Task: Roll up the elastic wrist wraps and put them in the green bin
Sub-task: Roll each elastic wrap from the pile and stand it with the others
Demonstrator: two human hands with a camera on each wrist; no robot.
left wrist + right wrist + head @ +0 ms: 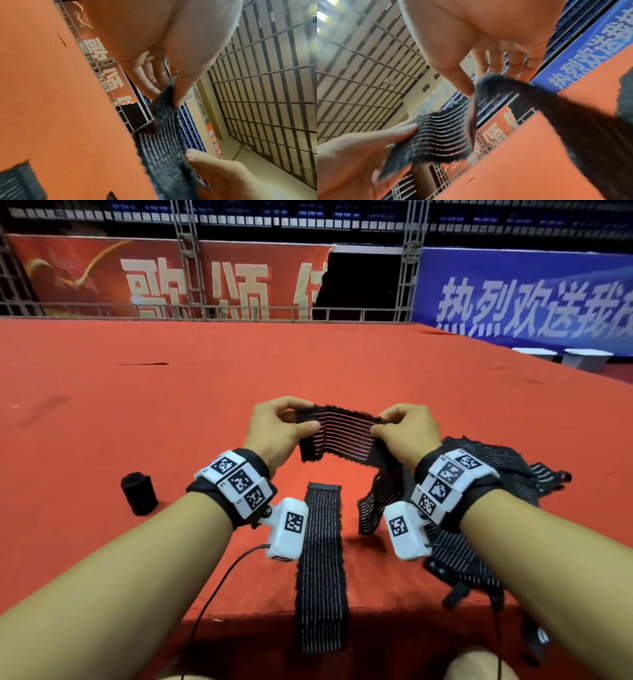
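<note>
- Red bench (308, 364): loose wraps (496, 470) piled at right, one rolled wrap (138, 493) at left.
- Held wrap (337, 433): stretched crosswise between both hands, tail trailing right.
- Left hand (274, 426) and right hand (406, 429) each pinch an end; no bin visible.

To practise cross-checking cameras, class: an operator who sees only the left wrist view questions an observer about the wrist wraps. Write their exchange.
Operator: Is any wrap rolled yet?
Observer: Yes. One rolled wrap sits on the red table, left of the left hand.
Operator: Where does the strip's far end go?
Observer: The held wrap hangs down below the right hand, toward a heap of wraps on the table's right side.
</note>
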